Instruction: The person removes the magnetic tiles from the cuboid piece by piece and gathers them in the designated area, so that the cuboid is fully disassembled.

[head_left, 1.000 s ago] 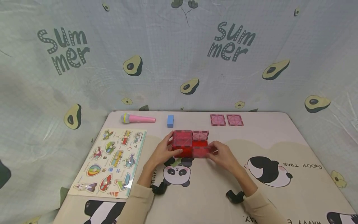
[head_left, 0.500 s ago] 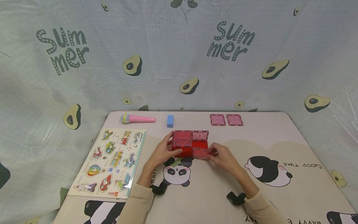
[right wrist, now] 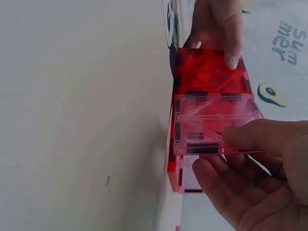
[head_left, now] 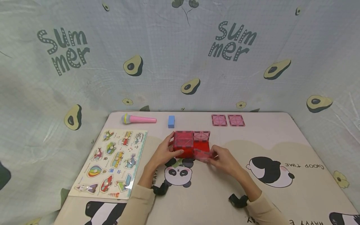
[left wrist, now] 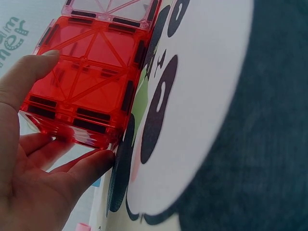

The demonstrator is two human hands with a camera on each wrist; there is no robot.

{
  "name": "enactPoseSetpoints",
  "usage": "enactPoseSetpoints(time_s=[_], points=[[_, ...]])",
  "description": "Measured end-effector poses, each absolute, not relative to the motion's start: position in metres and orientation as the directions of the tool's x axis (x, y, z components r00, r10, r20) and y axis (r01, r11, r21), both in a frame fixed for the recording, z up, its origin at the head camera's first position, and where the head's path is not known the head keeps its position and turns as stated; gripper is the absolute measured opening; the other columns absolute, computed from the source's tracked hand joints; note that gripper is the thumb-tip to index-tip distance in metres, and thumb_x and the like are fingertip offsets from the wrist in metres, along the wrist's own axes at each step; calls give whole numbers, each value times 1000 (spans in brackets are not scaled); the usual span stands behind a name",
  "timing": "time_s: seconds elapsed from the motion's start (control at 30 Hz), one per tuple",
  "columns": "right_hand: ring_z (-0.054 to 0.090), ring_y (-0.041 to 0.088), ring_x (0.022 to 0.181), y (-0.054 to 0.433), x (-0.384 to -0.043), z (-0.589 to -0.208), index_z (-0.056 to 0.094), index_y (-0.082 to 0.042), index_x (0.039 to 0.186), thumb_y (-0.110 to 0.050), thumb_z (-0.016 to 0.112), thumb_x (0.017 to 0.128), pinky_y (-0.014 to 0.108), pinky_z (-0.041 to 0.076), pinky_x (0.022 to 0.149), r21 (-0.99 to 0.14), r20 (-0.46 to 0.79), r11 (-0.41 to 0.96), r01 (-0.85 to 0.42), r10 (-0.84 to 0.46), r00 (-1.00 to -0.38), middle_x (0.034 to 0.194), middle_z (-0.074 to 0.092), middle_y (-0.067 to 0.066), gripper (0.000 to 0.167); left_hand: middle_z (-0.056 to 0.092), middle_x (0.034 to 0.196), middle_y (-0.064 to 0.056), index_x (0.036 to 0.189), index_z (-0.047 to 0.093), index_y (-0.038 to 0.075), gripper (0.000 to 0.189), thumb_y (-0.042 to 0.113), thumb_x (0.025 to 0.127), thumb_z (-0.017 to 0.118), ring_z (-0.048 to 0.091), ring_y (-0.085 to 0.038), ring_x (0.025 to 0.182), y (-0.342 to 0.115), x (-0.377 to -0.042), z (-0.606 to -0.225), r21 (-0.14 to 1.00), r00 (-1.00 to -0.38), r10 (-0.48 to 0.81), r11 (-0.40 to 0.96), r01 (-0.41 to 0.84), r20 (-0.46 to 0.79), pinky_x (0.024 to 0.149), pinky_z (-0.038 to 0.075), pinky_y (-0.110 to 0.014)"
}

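Observation:
A see-through red cube of magnetic tiles stands mid-table. My left hand grips its left side, thumb on the front face and the other fingers at the side and behind, as the left wrist view shows. To the cube's right a red tile lies as a floor, with a pink tile upright at its back. My right hand pinches another pink magnetic tile between thumb and fingers. That tile's left edge meets the cube's front right edge, and its right end swings out toward me.
Two pink tiles lie flat at the back right. Behind the cube are a blue block and a pink toy microphone. A picture puzzle board covers the left side. A printed cloth hangs behind the table.
The right hand has swung the outer end of the pink tile toward me, angling it away from the red floor tile. The left hand and the cube stay in place.

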State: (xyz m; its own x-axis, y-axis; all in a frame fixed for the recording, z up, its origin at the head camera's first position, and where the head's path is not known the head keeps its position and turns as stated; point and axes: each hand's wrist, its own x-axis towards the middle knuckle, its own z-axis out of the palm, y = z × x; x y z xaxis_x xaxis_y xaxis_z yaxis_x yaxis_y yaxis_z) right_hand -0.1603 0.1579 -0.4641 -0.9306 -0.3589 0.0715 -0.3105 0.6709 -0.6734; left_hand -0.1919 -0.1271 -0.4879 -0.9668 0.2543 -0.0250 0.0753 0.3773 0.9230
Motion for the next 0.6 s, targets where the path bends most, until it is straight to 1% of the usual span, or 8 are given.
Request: enactPoseSetpoints(time_s=[0.17,0.3,0.43,0.6], points=[[70,20,88,162,-161,-463,63,-9,92,-3,79,83,35,63,80,-668,117,655,-353,-377,-919,90,70,3,20,30,165,-9,161,20,19,96,29,86,79,40,-38,147,-128,-193,-488,920,-967,254,384,72,-31,106,50,-45],[70,19,85,167,-162,-463,64,-8,91,-1,78,83,33,63,77,-676,168,627,-388,-381,-909,87,69,2,18,30,165,-8,161,20,18,96,28,86,79,39,-37,147,-128,-193,-486,919,-967,251,389,66,-37,107,49,-45],[68,16,83,172,-162,-460,65,-7,94,-3,78,84,31,63,76,-681,192,617,-393,-368,-910,87,69,2,17,31,164,-9,161,20,17,96,28,86,79,40,-38,146,-128,-193,-487,916,-967,251,397,67,-38,107,50,-46],[64,15,86,178,-162,-455,63,-6,102,-5,74,88,30,62,78,-679,171,641,-358,-336,-926,93,67,3,18,31,164,-11,161,20,13,97,29,86,79,42,-40,144,-127,-193,-488,910,-968,248,406,79,-27,105,51,-46]])
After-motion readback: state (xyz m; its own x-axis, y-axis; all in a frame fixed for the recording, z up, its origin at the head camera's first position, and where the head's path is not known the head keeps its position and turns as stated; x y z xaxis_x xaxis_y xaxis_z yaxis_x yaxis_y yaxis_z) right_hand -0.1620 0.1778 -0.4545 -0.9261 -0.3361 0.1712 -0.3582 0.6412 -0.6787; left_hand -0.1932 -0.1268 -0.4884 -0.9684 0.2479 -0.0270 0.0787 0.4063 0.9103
